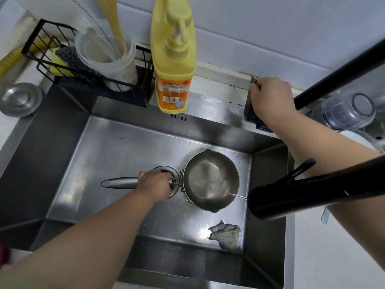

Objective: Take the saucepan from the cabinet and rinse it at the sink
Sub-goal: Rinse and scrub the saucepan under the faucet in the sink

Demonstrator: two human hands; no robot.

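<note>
A small steel saucepan (pixel 210 180) sits low in the steel sink (pixel 116 147), right of the drain, with a shallow pool of water inside. My left hand (pixel 155 184) grips its long metal handle close to the pan, over the drain. My right hand (pixel 270 97) is closed on the black faucet lever (pixel 253 110) at the sink's back right edge. The black faucet spout (pixel 291 195) hangs over the sink's right side, and a thin stream of water runs from it into the pan.
A yellow dish soap pump bottle (pixel 174 65) stands behind the sink. At back left a black wire rack (pixel 62 65) holds a sponge, scrubber and plastic cup. A grey rag (pixel 226 234) lies in the sink's front right corner. Glass bowls (pixel 345 111) sit at right.
</note>
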